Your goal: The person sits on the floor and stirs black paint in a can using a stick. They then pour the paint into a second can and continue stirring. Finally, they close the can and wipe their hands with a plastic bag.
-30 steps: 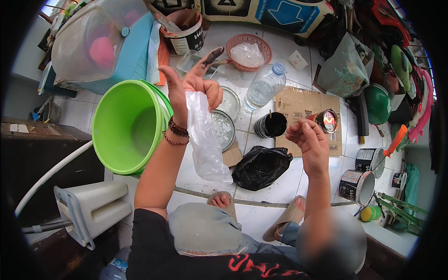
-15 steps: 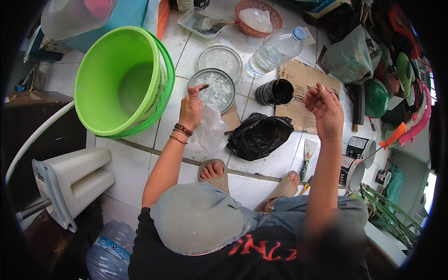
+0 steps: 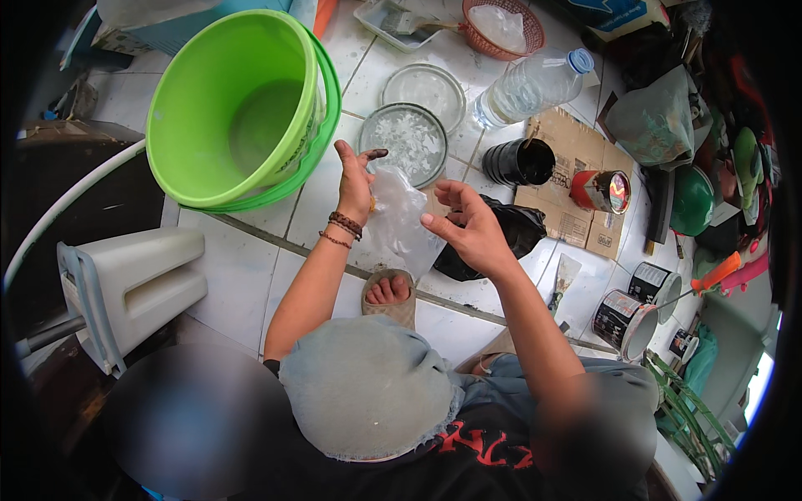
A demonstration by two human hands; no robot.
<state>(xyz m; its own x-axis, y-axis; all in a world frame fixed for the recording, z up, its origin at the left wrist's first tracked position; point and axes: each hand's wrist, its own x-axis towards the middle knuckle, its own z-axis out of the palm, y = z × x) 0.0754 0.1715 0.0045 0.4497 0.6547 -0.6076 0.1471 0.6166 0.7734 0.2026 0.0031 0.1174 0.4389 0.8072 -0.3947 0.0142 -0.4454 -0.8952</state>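
Observation:
A clear plastic bag [image 3: 401, 219] hangs from my left hand [image 3: 355, 185], whose lower fingers are closed on it. The thumb points up, and a dark-stained finger sticks out to the right. My right hand [image 3: 472, 230] hovers just right of the bag, holding nothing, its fingers loosely curved and apart. Beneath that hand, partly hidden, a crumpled black plastic bag [image 3: 522, 224] lies on the floor. Beyond my hands, a round clear lid [image 3: 409, 142] with whitish flakes overlaps another lid [image 3: 430, 88].
A green bucket [image 3: 292, 108] stands at left. On cardboard [image 3: 576, 138] at right sit a black ribbed container [image 3: 501, 161] and a red can [image 3: 595, 190]. Behind them are a water bottle [image 3: 522, 90], a red basket [image 3: 535, 37] and a tray [image 3: 376, 23]. A scraper [image 3: 565, 274] lies near my foot.
My right hand has moved left from over the cardboard to beside the clear bag, uncovering the red can. My left hand keeps the bag. The view has shifted slightly.

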